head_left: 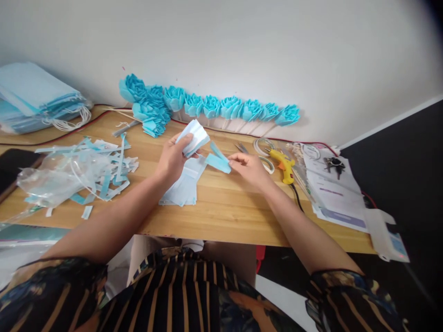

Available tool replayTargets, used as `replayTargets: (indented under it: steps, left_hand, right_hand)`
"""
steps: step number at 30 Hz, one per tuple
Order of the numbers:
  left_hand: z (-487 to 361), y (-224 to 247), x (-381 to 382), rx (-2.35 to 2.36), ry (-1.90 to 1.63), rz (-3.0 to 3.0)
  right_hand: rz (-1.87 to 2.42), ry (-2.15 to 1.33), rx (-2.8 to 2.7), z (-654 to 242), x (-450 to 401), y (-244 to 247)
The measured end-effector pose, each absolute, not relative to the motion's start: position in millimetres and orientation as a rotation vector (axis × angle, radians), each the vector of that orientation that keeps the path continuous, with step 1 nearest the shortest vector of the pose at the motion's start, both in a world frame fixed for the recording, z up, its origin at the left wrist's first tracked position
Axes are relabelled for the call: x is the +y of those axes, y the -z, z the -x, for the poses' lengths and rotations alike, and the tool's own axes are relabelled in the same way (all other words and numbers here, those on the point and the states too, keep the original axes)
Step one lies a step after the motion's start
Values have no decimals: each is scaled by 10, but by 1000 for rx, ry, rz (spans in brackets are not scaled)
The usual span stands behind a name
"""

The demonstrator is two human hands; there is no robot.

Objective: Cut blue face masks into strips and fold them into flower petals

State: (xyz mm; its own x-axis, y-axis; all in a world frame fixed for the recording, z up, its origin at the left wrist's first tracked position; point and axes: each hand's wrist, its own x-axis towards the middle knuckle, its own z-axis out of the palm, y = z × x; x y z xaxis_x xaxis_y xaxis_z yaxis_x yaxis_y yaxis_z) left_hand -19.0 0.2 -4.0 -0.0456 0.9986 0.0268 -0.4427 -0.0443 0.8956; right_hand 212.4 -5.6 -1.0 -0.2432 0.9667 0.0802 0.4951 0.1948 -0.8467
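Observation:
My left hand is closed round a small stack of folded pale blue and white mask fabric pieces, thumb on top. To its right, my right hand pinches light blue fabric strips, which stick out leftward from the fingertips toward the stack. Under and below my left hand, more cut mask pieces lie fanned out on the wooden table. My right hand is apart from the stack.
Blue fabric flowers on sticks lean along the wall. Left are a pile of masks, a clear plastic bag, blue scraps and a dark phone. Right are a yellow glue gun, tape rolls, papers and keys.

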Motion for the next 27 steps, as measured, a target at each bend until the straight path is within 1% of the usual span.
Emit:
replayTargets:
  steps: [2,4,10,15,18,24,27]
  left_hand:
    - [190,43,3,874,-1444,-882]
    - [191,47,3,881,-1440,-888]
    - [197,53,-3,877,-1417,-898]
    - [189,53,-6,865,-1418,-911]
    - [178,71,0,882,-1399,-909]
    - [159,101,2,937,-1315,-870]
    - [142,115,-12,962,-1269,-871]
  right_hand:
    - [1381,-698,-2057,-2195,-109,-71]
    - [1418,-577,-2126,-2258,-128,-130]
    - [1522,-570,-2200,-2231,-8,-74]
    - [1606,-434,-2347,-2024,53,30]
    - [1607,-416,-2395,-1966,43,59]
    - [1544,-687,-1978,-2175,58,62]
    - [1414,-645,-1818,-2346,96,9]
